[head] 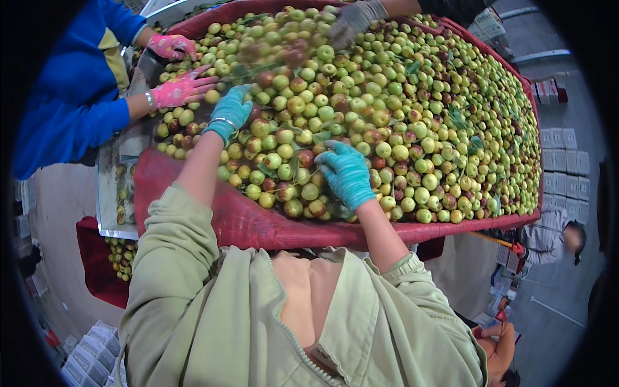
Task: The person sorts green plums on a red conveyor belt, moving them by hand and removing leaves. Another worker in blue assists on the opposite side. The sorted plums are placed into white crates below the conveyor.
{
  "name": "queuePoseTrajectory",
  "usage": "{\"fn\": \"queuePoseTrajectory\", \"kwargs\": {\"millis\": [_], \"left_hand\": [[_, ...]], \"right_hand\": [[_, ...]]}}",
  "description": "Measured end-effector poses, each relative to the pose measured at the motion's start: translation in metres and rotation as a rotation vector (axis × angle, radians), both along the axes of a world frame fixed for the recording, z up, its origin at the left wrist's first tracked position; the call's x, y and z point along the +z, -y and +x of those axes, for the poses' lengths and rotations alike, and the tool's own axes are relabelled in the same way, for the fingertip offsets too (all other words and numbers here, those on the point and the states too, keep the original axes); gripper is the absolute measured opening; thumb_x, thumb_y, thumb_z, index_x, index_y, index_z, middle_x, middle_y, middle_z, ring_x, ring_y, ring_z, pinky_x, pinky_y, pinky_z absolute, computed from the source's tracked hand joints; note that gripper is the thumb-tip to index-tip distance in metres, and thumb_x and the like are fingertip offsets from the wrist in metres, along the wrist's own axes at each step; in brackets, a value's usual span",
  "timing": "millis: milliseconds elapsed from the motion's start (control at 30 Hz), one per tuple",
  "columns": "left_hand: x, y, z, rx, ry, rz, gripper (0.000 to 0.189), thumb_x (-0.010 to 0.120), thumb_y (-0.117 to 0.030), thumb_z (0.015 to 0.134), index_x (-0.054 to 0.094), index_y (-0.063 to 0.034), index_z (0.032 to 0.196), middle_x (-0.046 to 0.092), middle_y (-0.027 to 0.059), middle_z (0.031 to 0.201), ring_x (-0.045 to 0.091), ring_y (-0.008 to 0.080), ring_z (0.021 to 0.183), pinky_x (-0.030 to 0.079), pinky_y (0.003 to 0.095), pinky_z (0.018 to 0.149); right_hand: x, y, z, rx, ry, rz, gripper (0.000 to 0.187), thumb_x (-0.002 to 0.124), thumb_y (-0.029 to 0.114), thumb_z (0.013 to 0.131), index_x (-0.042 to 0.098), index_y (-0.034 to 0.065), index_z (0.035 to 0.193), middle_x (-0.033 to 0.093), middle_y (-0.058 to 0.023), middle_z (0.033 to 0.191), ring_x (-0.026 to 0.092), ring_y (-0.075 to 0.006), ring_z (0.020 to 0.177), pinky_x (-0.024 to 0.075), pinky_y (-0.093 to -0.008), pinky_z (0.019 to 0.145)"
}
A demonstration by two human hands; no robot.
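Note:
A large heap of fresh jujubes (387,130), yellow-green with reddish-brown patches, lies before me on a sheet-lined table. My left hand (230,115), in a turquoise knit glove with a bracelet at the wrist, reaches over the heap's left part. A dark red jujube (254,112) is right beside its thumb. My right hand (347,175), gloved the same way, rests on jujubes near the front edge with its fingers spread and curved. Close to those fingertips is a red-brown jujube (305,158). The jujubes under both palms are hidden.
Dark red sheeting (290,234) edges the heap. At left, a co-worker's pink-gloved hands (176,92) touch the fruit; a grey-gloved hand (355,22) reaches in opposite. A metal chute (104,193) stands left, above a red-lined container of jujubes (121,259). Stacked cartons (563,167) and a person (546,237) are at right.

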State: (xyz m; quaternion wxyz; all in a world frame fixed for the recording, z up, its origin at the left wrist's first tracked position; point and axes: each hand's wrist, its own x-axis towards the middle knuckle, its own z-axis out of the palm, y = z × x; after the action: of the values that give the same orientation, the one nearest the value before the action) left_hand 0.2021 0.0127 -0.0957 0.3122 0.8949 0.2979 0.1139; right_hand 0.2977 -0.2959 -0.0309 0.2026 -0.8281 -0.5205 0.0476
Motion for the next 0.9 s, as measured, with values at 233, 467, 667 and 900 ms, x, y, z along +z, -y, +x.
{"fn": "queuePoseTrajectory", "kwargs": {"millis": [233,467,667,900], "left_hand": [[-0.002,-0.016,0.003,-0.018,-0.391,-0.034,0.05,0.059,-0.028,0.084,0.055,-0.004,0.128,0.061,0.021,0.119,0.058,0.034,0.112,0.045,0.0415,0.097],[0.003,0.005,-0.046,-0.192,-0.396,-0.005,0.028,0.069,-0.025,0.081,0.067,-0.0093,0.103,0.069,0.0143,0.094,0.066,0.0293,0.086,0.051,0.039,0.079],[0.026,0.037,-0.07,-0.227,-0.195,-0.213,0.014,0.065,-0.014,0.083,0.066,-0.0056,0.093,0.067,0.0116,0.085,0.065,0.0241,0.079,0.051,0.0342,0.075],[0.043,0.132,-0.032,-0.423,0.079,-0.115,0.037,0.067,-0.019,0.083,0.06,-0.0088,0.117,0.06,0.0156,0.108,0.061,0.0328,0.097,0.049,0.0416,0.086]], "right_hand": [[0.027,0.036,0.029,-0.254,-0.463,0.51,0.011,0.061,0.008,0.091,0.068,0.0071,0.1,0.067,-0.0091,0.11,0.061,-0.0194,0.107,0.0478,-0.032,0.094],[0.038,0.03,0.056,-0.403,-0.58,0.474,0.017,0.055,0.019,0.096,0.064,0.0089,0.106,0.065,-0.0061,0.1,0.059,-0.0149,0.088,0.0492,-0.0327,0.08],[0.012,-0.029,0.036,-0.095,-0.091,-0.17,0.028,0.062,0.033,0.087,0.065,0.0153,0.109,0.063,-0.0121,0.105,0.061,-0.0311,0.099,0.0496,-0.0422,0.085],[0.001,-0.072,0.035,0.11,0.105,-0.629,0.029,0.062,0.035,0.085,0.066,0.0125,0.103,0.066,-0.0124,0.104,0.06,-0.0305,0.101,0.0484,-0.041,0.087]]}}
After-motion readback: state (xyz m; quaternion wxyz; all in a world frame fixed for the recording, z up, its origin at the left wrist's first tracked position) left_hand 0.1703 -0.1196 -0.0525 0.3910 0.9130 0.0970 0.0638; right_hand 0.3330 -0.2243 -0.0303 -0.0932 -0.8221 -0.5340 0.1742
